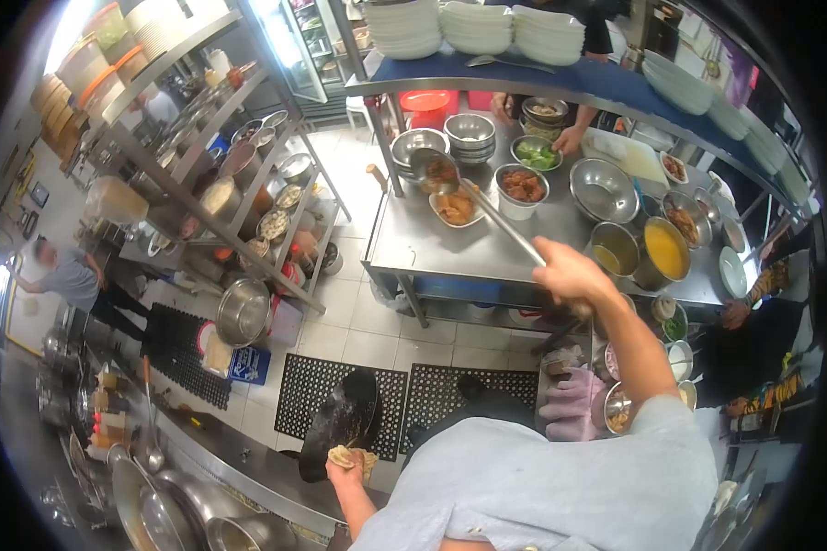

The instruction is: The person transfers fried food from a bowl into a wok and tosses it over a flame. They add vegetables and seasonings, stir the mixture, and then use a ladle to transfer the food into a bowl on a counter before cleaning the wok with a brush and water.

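My right hand [568,277] is closed round the long handle of a ladle [501,220], stretched out over the steel table. Reddish-brown food lies in the ladle's bowl, just above a white dish [475,220] with golden-brown food in it. Low on the left, my left hand [342,475] grips a folded beige cloth [356,457] at the near edge of a dark wok [345,413]. The wok is tilted above the floor mat; its grip under the cloth is hidden. A white tub [519,210] of reddish-brown pieces stands right of the dish.
Steel bowls [604,190] and a pot of yellow liquid [666,250] crowd the table [413,241]. A co-worker's hand [572,140] touches a bowl of greens [537,153]. Plates [475,28] line the overhead shelf. Left stands a loaded rack [179,170]. Another person [744,340] is at right.
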Action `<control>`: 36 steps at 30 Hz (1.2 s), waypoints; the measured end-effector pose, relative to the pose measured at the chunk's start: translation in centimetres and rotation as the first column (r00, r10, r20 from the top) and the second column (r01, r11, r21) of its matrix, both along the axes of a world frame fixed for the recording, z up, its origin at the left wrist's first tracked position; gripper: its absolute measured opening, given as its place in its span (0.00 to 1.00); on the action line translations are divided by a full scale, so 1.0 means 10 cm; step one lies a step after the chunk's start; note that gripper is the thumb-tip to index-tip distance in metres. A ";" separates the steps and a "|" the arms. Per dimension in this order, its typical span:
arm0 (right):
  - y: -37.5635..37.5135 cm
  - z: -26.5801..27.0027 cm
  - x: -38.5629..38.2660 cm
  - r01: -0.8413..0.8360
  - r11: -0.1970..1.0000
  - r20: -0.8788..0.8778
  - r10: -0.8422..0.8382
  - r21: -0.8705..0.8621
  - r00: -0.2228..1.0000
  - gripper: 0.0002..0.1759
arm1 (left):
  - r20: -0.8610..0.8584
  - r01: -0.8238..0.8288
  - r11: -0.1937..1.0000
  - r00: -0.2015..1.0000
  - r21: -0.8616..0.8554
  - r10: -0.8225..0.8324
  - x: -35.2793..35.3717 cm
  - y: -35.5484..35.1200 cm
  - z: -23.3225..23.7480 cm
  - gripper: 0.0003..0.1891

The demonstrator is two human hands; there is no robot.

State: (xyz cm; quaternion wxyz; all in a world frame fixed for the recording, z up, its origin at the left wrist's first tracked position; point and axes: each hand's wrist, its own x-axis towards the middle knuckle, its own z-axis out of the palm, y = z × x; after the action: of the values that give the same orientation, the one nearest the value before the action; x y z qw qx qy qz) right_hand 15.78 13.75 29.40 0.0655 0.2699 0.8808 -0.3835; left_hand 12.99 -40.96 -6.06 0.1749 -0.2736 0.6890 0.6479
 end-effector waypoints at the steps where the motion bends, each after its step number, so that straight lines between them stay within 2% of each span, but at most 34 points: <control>1: 0.13 -0.03 -0.04 -0.020 0.996 0.025 0.018 0.087 1.000 0.23 | 0.081 -0.203 0.956 0.978 0.211 0.190 -0.05 0.00 -0.03 0.12; 2: 0.25 -0.12 -0.07 -0.012 0.995 0.018 0.010 0.099 1.000 0.23 | 0.204 -0.403 0.829 0.915 0.387 0.349 -0.09 -0.01 -0.06 0.13; 3: 0.38 -0.22 -0.10 -0.004 0.994 0.011 0.003 0.113 1.000 0.23 | 0.354 -0.581 0.631 0.814 0.513 0.462 -0.13 -0.02 -0.10 0.15; 4: 0.44 -0.28 -0.12 0.000 0.992 0.006 -0.001 0.125 1.000 0.23 | 0.296 -0.495 0.689 0.869 0.529 0.396 -0.12 -0.09 -0.22 0.14; 5: 0.46 -0.32 -0.12 0.012 0.994 0.006 -0.013 0.112 1.000 0.22 | 0.127 -0.253 0.887 0.967 0.387 0.220 -0.06 -0.19 -0.34 0.14; 6: 0.47 -0.33 -0.14 0.022 0.995 0.003 -0.022 0.101 1.000 0.22 | -0.008 0.005 0.982 1.000 0.188 -0.004 -0.02 -0.23 -0.39 0.15; 8: 0.49 -0.34 -0.15 0.029 0.994 0.003 -0.030 0.103 1.000 0.21 | -0.111 0.239 0.970 0.964 -0.037 -0.242 0.02 -0.32 -0.54 0.14; 9: 0.48 -0.36 -0.15 0.026 0.993 0.011 -0.027 0.113 1.000 0.21 | -0.129 0.229 0.973 0.964 -0.028 -0.231 0.02 -0.34 -0.58 0.14; 11: 0.50 -0.38 -0.17 0.027 0.991 0.001 -0.027 0.131 1.000 0.22 | -0.087 0.065 0.980 0.995 0.190 -0.049 -0.03 -0.34 -0.66 0.14; 12: 0.51 -0.42 -0.17 0.027 0.990 -0.007 -0.027 0.137 1.000 0.23 | 0.016 -0.105 0.920 0.994 0.377 0.107 -0.05 -0.27 -0.59 0.14; 13: 0.52 -0.43 -0.17 0.027 0.989 -0.014 -0.025 0.144 1.000 0.25 | 0.147 -0.280 0.801 0.960 0.530 0.238 -0.04 -0.21 -0.52 0.13; 14: 0.53 -0.42 -0.18 0.019 0.988 0.003 -0.020 0.150 1.000 0.25 | 0.010 -0.084 0.938 0.996 0.337 0.086 0.00 -0.20 -0.49 0.13; 15: 0.53 -0.42 -0.18 0.011 0.988 0.022 -0.014 0.154 1.000 0.25 | -0.086 0.106 0.989 0.992 0.099 -0.097 0.05 -0.20 -0.46 0.14; 17: 0.53 -0.41 -0.21 0.000 0.985 0.033 -0.006 0.170 0.999 0.25 | -0.135 0.245 0.961 0.956 -0.126 -0.261 0.10 -0.17 -0.38 0.14; 18: 0.51 -0.44 -0.20 -0.002 0.984 0.030 -0.003 0.176 1.000 0.25 | -0.133 0.217 0.971 0.964 -0.100 -0.229 0.12 -0.10 -0.24 0.14; 20: 0.50 -0.46 -0.20 -0.008 0.983 0.007 0.007 0.184 1.000 0.22 | -0.064 0.029 0.986 0.998 0.163 -0.018 0.08 -0.11 -0.28 0.14; 21: 0.52 -0.46 -0.19 -0.013 0.983 -0.008 0.015 0.184 1.000 0.20 | 0.046 -0.149 0.915 0.989 0.376 0.142 0.01 -0.16 -0.41 0.14; 22: 0.53 -0.47 -0.19 -0.018 0.983 -0.023 0.022 0.185 0.999 0.17 | 0.187 -0.328 0.770 0.945 0.547 0.269 -0.02 -0.16 -0.45 0.14; 25: 0.49 -0.40 -0.18 -0.036 0.979 0.020 0.033 0.201 0.999 0.18 | 0.230 -0.411 0.746 0.912 0.525 0.340 0.00 -0.13 -0.41 0.13; 28: 0.57 -0.64 -0.19 -0.118 0.897 -0.074 0.164 0.427 0.984 0.19 | 0.394 -0.569 0.623 0.822 0.537 0.412 -0.05 -0.17 -0.39 0.13; 31: 0.48 -0.47 -0.17 -0.123 0.909 0.026 0.123 0.399 0.992 0.20 | 0.288 -0.457 0.691 0.889 0.559 0.355 -0.04 -0.21 -0.45 0.14; 34: 0.45 -0.64 -0.11 -0.097 0.841 -0.017 0.125 0.533 0.992 0.20 | 0.247 -0.408 0.758 0.913 0.509 0.326 -0.01 -0.18 -0.42 0.15; 36: 0.45 -0.60 -0.05 -0.104 0.839 -0.013 0.131 0.534 0.991 0.22 | 0.150 -0.265 0.853 0.964 0.450 0.220 0.00 -0.22 -0.51 0.16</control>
State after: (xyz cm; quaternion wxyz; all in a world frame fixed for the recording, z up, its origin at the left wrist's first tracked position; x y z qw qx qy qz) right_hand 15.23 18.22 23.44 -0.0101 0.2136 0.9686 -0.1265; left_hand 13.03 -43.17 -11.14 0.1842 -0.3380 0.4641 0.7978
